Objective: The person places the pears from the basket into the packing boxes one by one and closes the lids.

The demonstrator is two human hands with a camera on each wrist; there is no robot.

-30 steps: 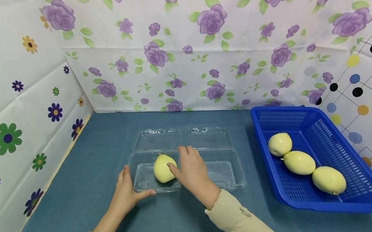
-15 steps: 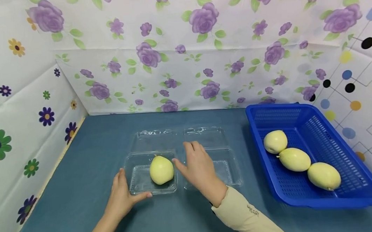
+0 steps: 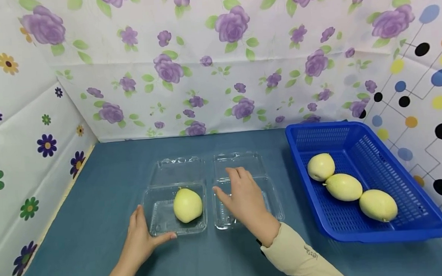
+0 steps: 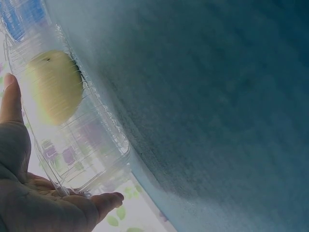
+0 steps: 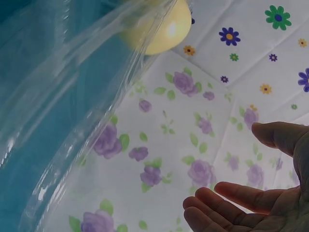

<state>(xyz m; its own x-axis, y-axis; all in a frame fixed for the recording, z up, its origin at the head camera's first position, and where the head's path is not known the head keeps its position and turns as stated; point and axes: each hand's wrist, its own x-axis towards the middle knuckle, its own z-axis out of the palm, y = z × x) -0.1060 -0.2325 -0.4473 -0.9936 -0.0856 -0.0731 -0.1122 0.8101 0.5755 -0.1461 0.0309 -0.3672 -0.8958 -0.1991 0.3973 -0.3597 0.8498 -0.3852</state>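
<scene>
My left hand (image 3: 138,238) rests against the left clear plastic clamshell box (image 3: 159,218), fingers straight along its left side and thumb along its front edge. A pale yellow-green pear (image 3: 187,205) sits in that box, towards its right side; it shows through the clear wall in the left wrist view. Above the right clear plastic clamshell box (image 3: 222,226) hovers my right hand (image 3: 246,199), thumb and fingers spread, holding nothing. It partly hides that box. Both boxes have their lids folded back, away from me.
To the right stands a blue plastic basket (image 3: 302,179) holding three more pears (image 3: 344,187) in a slanting row. Flowered sheeting (image 3: 203,80) rises behind the blue-grey table (image 3: 107,181), with patterned sheets on both sides.
My right hand has drawn back from the pear and moved right, over the right box. The pear stays in the left box. The head view has shifted slightly.
</scene>
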